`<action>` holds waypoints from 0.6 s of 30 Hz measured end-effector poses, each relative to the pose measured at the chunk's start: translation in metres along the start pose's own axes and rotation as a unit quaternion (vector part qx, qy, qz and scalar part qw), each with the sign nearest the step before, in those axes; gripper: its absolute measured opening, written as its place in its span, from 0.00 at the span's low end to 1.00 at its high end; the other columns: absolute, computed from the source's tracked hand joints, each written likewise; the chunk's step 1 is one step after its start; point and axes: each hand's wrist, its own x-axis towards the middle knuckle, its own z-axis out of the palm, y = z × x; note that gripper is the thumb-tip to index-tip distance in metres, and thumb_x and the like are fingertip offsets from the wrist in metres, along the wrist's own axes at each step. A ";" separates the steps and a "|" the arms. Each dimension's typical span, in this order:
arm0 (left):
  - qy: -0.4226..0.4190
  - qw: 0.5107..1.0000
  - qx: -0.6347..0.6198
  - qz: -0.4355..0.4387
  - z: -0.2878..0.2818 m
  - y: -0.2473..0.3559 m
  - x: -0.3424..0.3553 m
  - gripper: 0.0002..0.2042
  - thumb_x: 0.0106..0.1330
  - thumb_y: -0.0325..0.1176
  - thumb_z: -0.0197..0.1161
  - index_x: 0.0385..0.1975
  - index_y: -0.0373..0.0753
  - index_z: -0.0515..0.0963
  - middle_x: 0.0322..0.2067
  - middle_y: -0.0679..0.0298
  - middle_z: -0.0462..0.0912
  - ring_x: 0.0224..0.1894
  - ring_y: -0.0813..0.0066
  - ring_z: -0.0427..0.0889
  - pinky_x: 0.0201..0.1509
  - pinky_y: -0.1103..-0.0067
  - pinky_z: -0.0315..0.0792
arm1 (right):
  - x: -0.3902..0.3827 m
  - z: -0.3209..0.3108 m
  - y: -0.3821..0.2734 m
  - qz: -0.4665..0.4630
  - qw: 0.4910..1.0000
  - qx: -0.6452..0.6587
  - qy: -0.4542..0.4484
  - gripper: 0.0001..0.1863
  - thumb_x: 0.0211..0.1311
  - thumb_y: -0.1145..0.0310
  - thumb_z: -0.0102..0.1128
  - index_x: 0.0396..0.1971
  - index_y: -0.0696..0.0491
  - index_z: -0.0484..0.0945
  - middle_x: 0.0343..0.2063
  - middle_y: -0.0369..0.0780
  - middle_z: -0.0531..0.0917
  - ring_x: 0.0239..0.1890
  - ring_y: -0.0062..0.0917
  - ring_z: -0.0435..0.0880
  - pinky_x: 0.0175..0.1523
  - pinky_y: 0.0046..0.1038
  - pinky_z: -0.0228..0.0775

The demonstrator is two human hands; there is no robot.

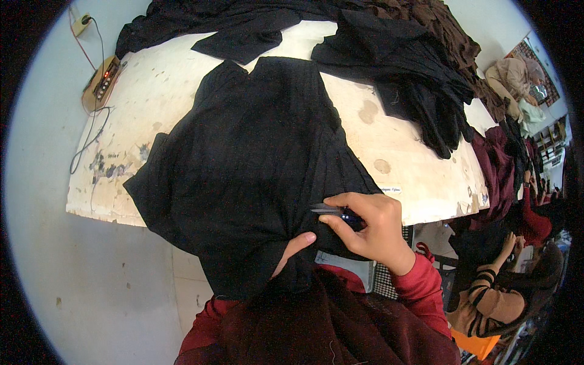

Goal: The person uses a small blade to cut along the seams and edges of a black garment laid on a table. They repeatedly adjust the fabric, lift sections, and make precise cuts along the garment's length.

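Sleeves (pixel 420 286): red, on both forearms, nearest the wearer.
Left hand (pixel 295 249): only the thumb shows clearly, laid straight over the cloth; the fingers are hidden beneath it, so their grip cannot be told.
Right hand (pixel 374 222): thumb and index finger closed on small thread snips (pixel 345 217), blades toward the left.
Black garment (pixel 243 146): spread across the table's middle, its near part hanging over the near edge around the left thumb; the snips' blades lie over it.
Table (pixel 426 198): pale, stained, its near edge chipped; a small white label (pixel 391 190) lies just beyond the right hand.
Co-worker (pixel 496 301): in striped sleeves, past the near right corner.
Maroon cloth (pixel 496 170): draped at the right edge.
Black fabric (pixel 395 67): heaped over the far right part.
Control box (pixel 102 82): brown, red-lit, beside the far left corner.
Brown cloth (pixel 435 24): piled along the far edge, toward the right.
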 end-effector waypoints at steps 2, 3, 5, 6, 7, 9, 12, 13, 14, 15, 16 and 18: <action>0.011 1.000 0.020 -0.009 0.000 0.004 -0.003 0.46 0.54 0.52 0.70 0.64 0.26 0.56 0.64 0.45 0.61 0.67 0.53 0.60 0.73 0.68 0.50 | 0.000 0.001 0.000 0.001 1.000 -0.001 0.002 0.09 0.52 0.63 0.69 0.29 0.51 0.82 0.24 0.39 0.85 0.22 0.32 0.84 0.26 0.28 0.74; 0.013 1.000 0.014 -0.008 0.001 0.005 -0.003 0.47 0.54 0.53 0.70 0.64 0.26 0.56 0.64 0.45 0.60 0.67 0.53 0.60 0.73 0.68 0.49 | 0.001 0.001 0.000 0.001 1.000 -0.001 0.003 0.09 0.52 0.63 0.69 0.29 0.51 0.82 0.24 0.39 0.85 0.22 0.32 0.84 0.26 0.28 0.74; 0.015 1.000 0.002 -0.007 0.002 0.005 -0.004 0.47 0.55 0.54 0.70 0.65 0.26 0.54 0.65 0.45 0.59 0.68 0.52 0.58 0.74 0.68 0.47 | 0.001 0.001 -0.001 -0.006 1.000 -0.008 0.001 0.10 0.49 0.66 0.71 0.29 0.55 0.83 0.23 0.41 0.85 0.20 0.31 0.84 0.25 0.25 0.72; 0.019 1.000 0.022 -0.011 0.001 0.001 -0.001 0.48 0.55 0.54 0.70 0.65 0.26 0.54 0.66 0.45 0.58 0.68 0.52 0.57 0.74 0.68 0.46 | 0.001 0.000 -0.001 -0.010 1.000 -0.012 0.000 0.10 0.47 0.67 0.73 0.28 0.56 0.83 0.22 0.42 0.85 0.19 0.31 0.83 0.24 0.24 0.71; 0.023 0.999 0.041 -0.015 0.001 -0.007 0.003 0.48 0.55 0.54 0.70 0.65 0.26 0.53 0.66 0.45 0.57 0.69 0.53 0.56 0.74 0.67 0.45 | -0.001 -0.001 0.001 -0.006 1.000 -0.007 -0.008 0.11 0.48 0.68 0.72 0.29 0.57 0.83 0.24 0.41 0.85 0.21 0.29 0.84 0.26 0.23 0.71; 0.074 0.996 0.043 0.019 0.003 -0.014 0.003 0.42 0.53 0.46 0.72 0.62 0.29 0.59 0.62 0.49 0.63 0.64 0.56 0.61 0.70 0.68 0.53 | -0.003 -0.002 0.002 -0.001 1.000 0.006 -0.023 0.11 0.49 0.69 0.72 0.31 0.57 0.82 0.26 0.41 0.86 0.24 0.25 0.85 0.29 0.22 0.72; 0.167 0.982 0.030 0.083 0.015 -0.019 0.001 0.32 0.50 0.31 0.75 0.57 0.35 0.71 0.53 0.56 0.76 0.55 0.61 0.75 0.62 0.69 0.69 | -0.005 0.004 0.005 0.121 0.972 0.196 0.047 0.11 0.52 0.71 0.71 0.34 0.57 0.81 0.30 0.36 0.84 0.31 0.17 0.82 0.36 0.19 0.71; 0.170 0.982 0.052 0.070 0.016 -0.020 0.002 0.32 0.50 0.31 0.75 0.57 0.35 0.70 0.54 0.55 0.75 0.55 0.62 0.75 0.62 0.69 0.69 | -0.006 0.004 0.002 0.164 0.927 0.333 0.056 0.12 0.52 0.73 0.71 0.35 0.56 0.79 0.31 0.32 0.81 0.34 0.11 0.76 0.37 0.16 0.66; 0.173 0.981 0.074 0.058 0.017 -0.021 0.003 0.32 0.51 0.32 0.74 0.58 0.35 0.69 0.55 0.55 0.75 0.56 0.62 0.74 0.61 0.69 0.69 | -0.010 0.007 0.000 0.180 0.924 0.335 0.039 0.11 0.51 0.73 0.71 0.34 0.56 0.80 0.30 0.31 0.80 0.31 0.10 0.75 0.35 0.15 0.64; 0.139 0.985 0.080 0.067 0.017 -0.021 0.004 0.32 0.52 0.32 0.74 0.58 0.35 0.69 0.55 0.55 0.74 0.56 0.62 0.74 0.61 0.69 0.69 | -0.014 0.011 -0.003 0.197 0.920 0.337 0.021 0.11 0.51 0.73 0.72 0.33 0.56 0.80 0.28 0.30 0.80 0.29 0.09 0.73 0.32 0.14 0.62; 0.105 0.988 0.085 0.076 0.015 -0.020 0.006 0.31 0.53 0.33 0.74 0.58 0.35 0.69 0.55 0.55 0.74 0.56 0.62 0.74 0.61 0.69 0.69 | -0.017 0.016 -0.006 0.213 0.916 0.339 0.003 0.11 0.50 0.73 0.73 0.32 0.56 0.80 0.27 0.29 0.80 0.26 0.07 0.72 0.30 0.13 0.59; 0.082 0.985 0.110 0.107 0.014 -0.023 0.007 0.30 0.55 0.33 0.73 0.57 0.35 0.69 0.55 0.55 0.74 0.56 0.63 0.74 0.61 0.69 0.69 | -0.014 0.033 -0.016 0.238 0.921 0.308 0.030 0.12 0.51 0.68 0.74 0.27 0.59 0.80 0.24 0.33 0.81 0.24 0.12 0.76 0.30 0.16 0.66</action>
